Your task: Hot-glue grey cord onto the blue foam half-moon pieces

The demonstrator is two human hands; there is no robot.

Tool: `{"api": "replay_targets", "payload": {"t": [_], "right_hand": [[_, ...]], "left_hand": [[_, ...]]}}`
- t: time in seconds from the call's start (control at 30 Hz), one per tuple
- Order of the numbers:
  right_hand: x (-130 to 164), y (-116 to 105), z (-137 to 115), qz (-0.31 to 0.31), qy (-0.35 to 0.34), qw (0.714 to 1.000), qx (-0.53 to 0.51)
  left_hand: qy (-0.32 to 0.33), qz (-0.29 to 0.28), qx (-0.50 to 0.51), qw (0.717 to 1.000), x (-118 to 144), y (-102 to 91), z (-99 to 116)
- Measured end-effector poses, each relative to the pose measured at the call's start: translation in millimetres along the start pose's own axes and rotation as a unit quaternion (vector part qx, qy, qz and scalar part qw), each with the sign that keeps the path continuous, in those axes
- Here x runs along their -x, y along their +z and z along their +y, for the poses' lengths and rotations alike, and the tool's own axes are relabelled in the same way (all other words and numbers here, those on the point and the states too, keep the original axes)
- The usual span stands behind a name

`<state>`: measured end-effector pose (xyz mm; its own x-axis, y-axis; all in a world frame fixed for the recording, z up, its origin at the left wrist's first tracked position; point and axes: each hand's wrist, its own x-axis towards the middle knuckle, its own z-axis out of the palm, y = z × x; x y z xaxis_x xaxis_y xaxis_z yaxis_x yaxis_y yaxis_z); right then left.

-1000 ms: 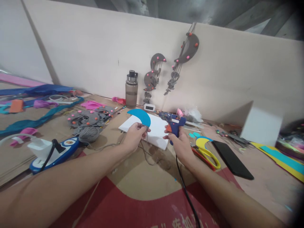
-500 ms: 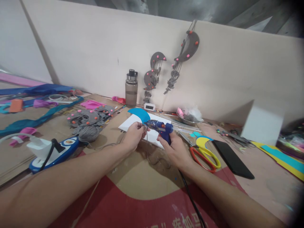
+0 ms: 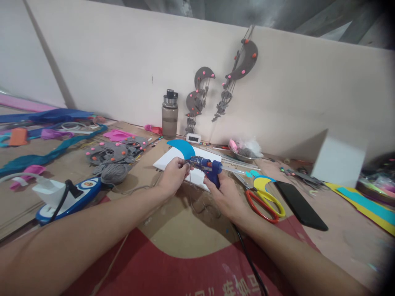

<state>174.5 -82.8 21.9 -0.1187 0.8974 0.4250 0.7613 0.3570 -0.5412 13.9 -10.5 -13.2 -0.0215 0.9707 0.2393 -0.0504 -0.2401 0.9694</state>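
My right hand (image 3: pixel 226 195) grips a blue hot glue gun (image 3: pixel 212 176) by its handle, with the nozzle pointing left. Close to that nozzle, my left hand (image 3: pixel 173 174) is closed in a pinch on grey yarn (image 3: pixel 190 181), which hangs from the fingertips in a loose loop. A blue crescent (image 3: pixel 182 147) lies partly over a white sheet (image 3: pixel 163 160) just beyond the hands. Its lower end is near the nozzle and my left fingertips; whether they touch it I cannot tell. The yarn ball (image 3: pixel 115 173) sits to the left.
Scissors (image 3: pixel 265 205) and a black phone (image 3: pixel 300 204) lie right of my right hand. A power strip (image 3: pixel 69 201) is at the left. Behind stand a water bottle (image 3: pixel 170 117) and a small white digital display (image 3: pixel 193 138). Decorated grey crescents (image 3: pixel 247 61) hang on the wall.
The glue gun has shifted very slightly left, its back end nearer my left hand. My left hand keeps its pinch near the nozzle. The whole view has moved a little.
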Motion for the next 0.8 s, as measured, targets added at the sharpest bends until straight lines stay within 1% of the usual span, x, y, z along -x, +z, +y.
{"api": "replay_targets", "payload": {"t": [0.27, 0.63, 0.8], "right_hand": [[-1.4, 0.6, 1.9, 0.004, 0.003, 1.000, 0.008], [-1.5, 0.1, 2.4, 0.005, 0.010, 1.000, 0.008], [-1.2, 0.5, 2.9, 0.007, 0.009, 1.000, 0.007]], "left_hand": [[0.020, 0.024, -0.008, 0.999, -1.6, -1.4, -0.3], [0.000, 0.039, 0.013, 0.999, 0.5, -1.6, 10.8], [0.016, 0.024, 0.010, 1.000, -0.4, -2.8, 10.6]]}}
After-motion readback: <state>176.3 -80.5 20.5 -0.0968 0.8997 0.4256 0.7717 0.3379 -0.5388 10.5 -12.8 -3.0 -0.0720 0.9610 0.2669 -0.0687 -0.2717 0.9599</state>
